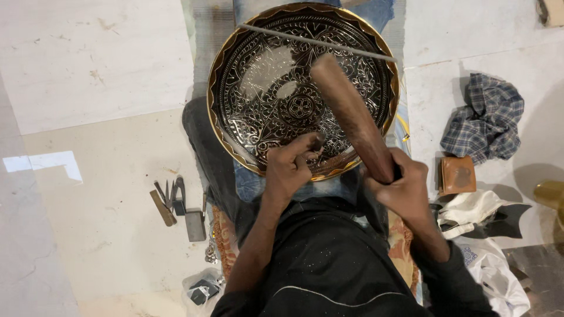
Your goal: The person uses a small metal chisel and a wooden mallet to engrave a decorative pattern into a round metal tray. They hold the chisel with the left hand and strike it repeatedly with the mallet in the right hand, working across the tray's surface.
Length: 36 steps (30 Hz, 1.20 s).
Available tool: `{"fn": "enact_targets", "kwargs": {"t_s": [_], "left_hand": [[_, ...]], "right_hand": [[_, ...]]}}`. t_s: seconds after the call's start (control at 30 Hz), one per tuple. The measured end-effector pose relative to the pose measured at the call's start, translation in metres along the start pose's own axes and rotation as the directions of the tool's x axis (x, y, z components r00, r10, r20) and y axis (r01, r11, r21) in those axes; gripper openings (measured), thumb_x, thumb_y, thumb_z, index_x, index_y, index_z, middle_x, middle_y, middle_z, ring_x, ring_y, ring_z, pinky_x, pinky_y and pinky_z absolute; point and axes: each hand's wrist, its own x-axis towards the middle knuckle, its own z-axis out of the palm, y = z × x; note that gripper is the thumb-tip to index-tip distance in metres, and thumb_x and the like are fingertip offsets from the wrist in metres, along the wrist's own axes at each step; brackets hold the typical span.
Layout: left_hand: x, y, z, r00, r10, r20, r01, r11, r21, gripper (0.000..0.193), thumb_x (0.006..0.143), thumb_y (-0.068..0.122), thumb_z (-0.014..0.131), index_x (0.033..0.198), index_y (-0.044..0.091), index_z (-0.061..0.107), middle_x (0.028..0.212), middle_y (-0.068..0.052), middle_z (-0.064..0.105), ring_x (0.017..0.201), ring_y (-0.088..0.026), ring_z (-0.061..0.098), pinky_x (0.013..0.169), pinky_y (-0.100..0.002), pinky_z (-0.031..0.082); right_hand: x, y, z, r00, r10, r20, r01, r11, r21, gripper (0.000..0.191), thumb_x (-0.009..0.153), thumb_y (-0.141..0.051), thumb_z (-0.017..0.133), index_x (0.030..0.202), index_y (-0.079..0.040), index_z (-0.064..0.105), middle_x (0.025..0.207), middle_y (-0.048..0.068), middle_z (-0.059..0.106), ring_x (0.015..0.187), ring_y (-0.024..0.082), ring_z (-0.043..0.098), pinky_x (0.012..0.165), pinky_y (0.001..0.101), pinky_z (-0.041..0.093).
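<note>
A thin metal engraving tool [315, 145] is pinched between the curled fingers of the left hand [289, 167], its tip set against the near part of the large round engraved metal tray with a gilt scalloped rim [264, 76]. The right hand [405, 188] is closed tight around the lower end of a thick brown wooden mallet [351, 116], which is held slanted above the tray's right half, its blunt head over the patterned centre. The tray is propped on the person's lap, tilted toward the camera, on blue cloth. A slim grey rod [317, 42] is laid across the tray's upper part. On the pale floor to the left, a small cluster of chisels [173, 202] is seen; to the right, a crumpled checked cloth [484, 117] and a brown leather wallet [457, 175].
</note>
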Motion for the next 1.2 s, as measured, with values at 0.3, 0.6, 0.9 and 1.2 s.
{"fn": "enact_targets", "kwargs": {"t_s": [0.3, 0.6, 0.9, 1.2], "left_hand": [[-0.005, -0.008, 0.002, 0.999, 0.048, -0.017, -0.045, 0.987, 0.152, 0.048, 0.083, -0.018, 0.049, 0.121, 0.002, 0.069, 0.112, -0.016, 0.077, 0.094, -0.024, 0.080, 0.077, -0.030, 0.066], [-0.007, -0.024, 0.004, 0.999, 0.041, -0.013, -0.038, 0.979, 0.202, 0.047, 0.080, -0.016, 0.054, 0.120, 0.002, 0.072, 0.099, -0.019, 0.077, 0.080, -0.024, 0.077, 0.069, -0.033, 0.063], [-0.010, -0.021, 0.001, 0.997, 0.076, -0.018, -0.073, 0.988, 0.138, 0.053, 0.072, -0.013, 0.057, 0.122, 0.001, 0.069, 0.088, -0.019, 0.075, 0.067, -0.019, 0.076, 0.069, -0.033, 0.064], [0.001, 0.001, 0.003, 0.999, 0.032, -0.038, -0.035, 0.996, -0.081, 0.042, 0.094, -0.017, 0.045, 0.127, -0.001, 0.065, 0.108, -0.014, 0.077, 0.101, -0.022, 0.078, 0.091, -0.031, 0.066]], "right_hand": [[0.047, -0.053, -0.043, 0.979, -0.085, 0.186, 0.092, 0.995, -0.028, 0.029, 0.073, -0.009, 0.078, 0.097, 0.001, 0.064, 0.067, 0.009, 0.062, 0.059, 0.015, 0.055, 0.053, 0.0314, 0.046], [0.069, -0.070, -0.052, 0.884, -0.111, 0.454, 0.287, 0.896, -0.340, 0.040, 0.062, -0.012, 0.071, 0.095, 0.000, 0.052, 0.064, 0.022, 0.058, 0.057, 0.040, 0.062, 0.056, 0.0475, 0.048], [0.068, -0.074, -0.058, 0.887, -0.018, 0.462, 0.259, 0.846, -0.466, 0.044, 0.063, -0.016, 0.076, 0.098, -0.002, 0.056, 0.062, 0.021, 0.061, 0.060, 0.041, 0.063, 0.055, 0.0509, 0.047], [0.056, -0.052, -0.043, 0.943, -0.010, 0.333, 0.056, 0.990, -0.128, 0.034, 0.066, -0.004, 0.074, 0.099, -0.001, 0.067, 0.062, 0.016, 0.062, 0.052, 0.022, 0.058, 0.051, 0.0368, 0.045]]}}
